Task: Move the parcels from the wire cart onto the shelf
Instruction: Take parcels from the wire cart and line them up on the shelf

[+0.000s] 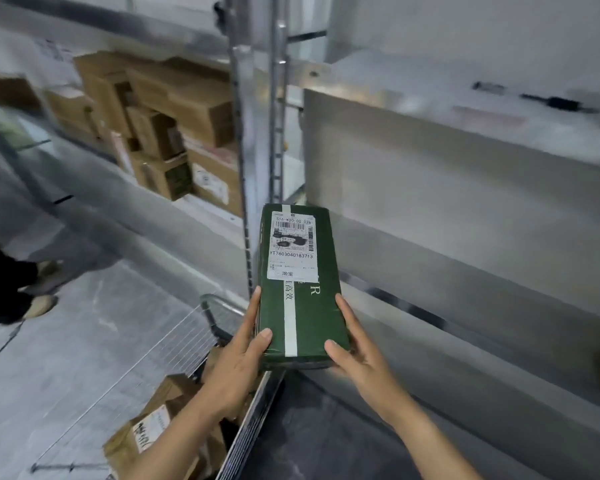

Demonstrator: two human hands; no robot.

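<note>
I hold a long dark green parcel [312, 306] with a white stripe and a white shipping label, flat, label up. My left hand [238, 362] grips its near left corner and my right hand [355, 355] grips its near right corner. It hangs above the wire cart [174, 355], which sits at the lower left and holds brown paper parcels [146, 431]. The grey metal shelf [465, 209] rises just beyond and to the right of the parcel.
A steel shelf upright [243, 168] stands right behind the parcel. Stacked cardboard boxes [167, 126] fill the shelf bay at the left. Another person's legs and shoes [21, 289] stand on the grey floor at the far left.
</note>
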